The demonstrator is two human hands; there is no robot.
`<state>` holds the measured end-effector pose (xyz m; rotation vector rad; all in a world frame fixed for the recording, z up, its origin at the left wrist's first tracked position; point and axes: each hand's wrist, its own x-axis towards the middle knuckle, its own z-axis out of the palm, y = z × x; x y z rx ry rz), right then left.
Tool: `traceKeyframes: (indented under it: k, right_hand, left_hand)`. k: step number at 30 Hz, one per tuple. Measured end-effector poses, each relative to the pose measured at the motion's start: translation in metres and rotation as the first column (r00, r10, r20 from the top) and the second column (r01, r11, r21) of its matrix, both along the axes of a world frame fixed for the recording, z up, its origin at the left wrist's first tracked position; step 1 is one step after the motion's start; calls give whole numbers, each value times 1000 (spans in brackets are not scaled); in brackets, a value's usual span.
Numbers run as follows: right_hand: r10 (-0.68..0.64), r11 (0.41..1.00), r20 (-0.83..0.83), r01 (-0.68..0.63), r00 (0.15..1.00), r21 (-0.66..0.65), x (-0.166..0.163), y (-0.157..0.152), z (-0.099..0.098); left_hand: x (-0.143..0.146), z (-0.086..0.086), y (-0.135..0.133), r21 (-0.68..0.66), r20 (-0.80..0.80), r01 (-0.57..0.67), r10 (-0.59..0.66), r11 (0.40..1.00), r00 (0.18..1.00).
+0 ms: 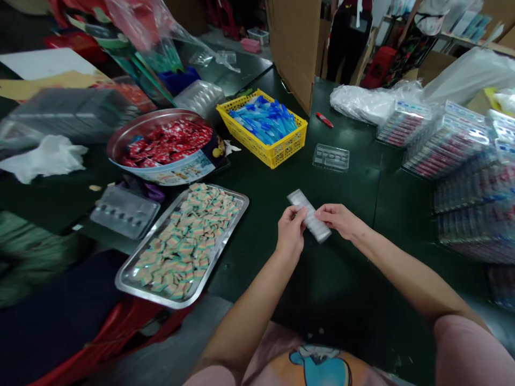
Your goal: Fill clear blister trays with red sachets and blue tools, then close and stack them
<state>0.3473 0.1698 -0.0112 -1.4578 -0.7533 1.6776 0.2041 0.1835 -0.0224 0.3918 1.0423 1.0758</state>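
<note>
Left hand (290, 230): translucent strip (312, 221) is being pinched along one side.
Right hand (337, 219): opposite side is being pinched.

One plastic strip (309, 215), one yellow basket (287, 151), one metal tray (218, 241)

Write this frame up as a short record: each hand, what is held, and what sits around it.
Left hand: left hand, fingers pinching one long edge
Right hand: right hand, fingers on the opposite edge
Held: clear plastic piece, above the dark table
Left: metal tray of striped squares; round tin of red packets
Ahead: yellow basket of blue pieces; small clear tray
Right: stacked clear packs
</note>
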Motion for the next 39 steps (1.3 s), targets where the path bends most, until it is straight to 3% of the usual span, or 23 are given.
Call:
traceKeyframes:
  k: [8, 12, 14, 16, 17, 19, 21, 23, 27, 30, 32, 34, 35, 37, 39]
  right_hand:
    - [-63, 998, -1, 63, 998, 11, -5, -5, -5]
    - [-172, 985, -29, 173, 985, 12, 17, 0, -7]
    - [-248, 966, 42, 243, 968, 92, 36, 7, -11]
    - [-260, 949, 237, 203, 936, 240, 53, 17, -17]
    - [-240, 941, 378, 119, 894, 315, 59, 23, -22]
    - [-179, 908, 656, -135, 733, 398, 63, 34, -30]
    - [-122, 856, 838, -371, 532, 360, 57, 44, -38]
    - [-63, 820, 937, -517, 345, 245, 47, 53, -43]
    - [32, 804, 998, -594, 58, 9, 37, 69, -52]
    - [52, 820, 998, -570, -19, -53, 44, 77, -56]
    - [44, 830, 999, -556, -9, -42, 49, 78, -55]
    - [-7, 838, 998, -545, 68, 43, 49, 73, -49]
    - [-47, 841, 988, -527, 148, 119, 46, 67, -43]
    - [-72, 843, 917, -467, 393, 266, 33, 51, -28]
    - [67, 851, 748, -429, 661, 303, 15, 32, -13]
  left_hand:
    - [1, 0, 0, -15, 30, -3, 3, 1000, 1000]
    - [-9, -5, 1, -11, 45, -29, 29, 1000, 999]
    - [-17, -10, 0, -19, 49, -67, 68, 998, 996]
    - [-24, -14, -4, -38, 54, -101, 103, 994, 993]
    - [-27, -15, -6, -49, 59, -109, 111, 993, 992]
    - [-29, -14, -11, -66, 68, -106, 110, 992, 992]
    - [-30, -10, -15, -80, 69, -91, 97, 993, 993]
    - [-30, -6, -16, -101, 59, -78, 84, 992, 995]
    - [-33, -2, -15, -132, 32, -56, 61, 990, 998]
    - [-35, -2, -15, -126, -7, -16, 15, 992, 1000]
    - [-35, -2, -16, -121, -30, 2, -6, 993, 1000]
    - [-36, -1, -18, -117, -38, 5, -10, 993, 999]
    - [-37, 0, -19, -115, -38, 4, -9, 993, 999]
    - [-38, 1, -21, -106, -34, 2, -6, 994, 999]
    - [-40, 1, -24, -90, -34, 4, -7, 996, 999]
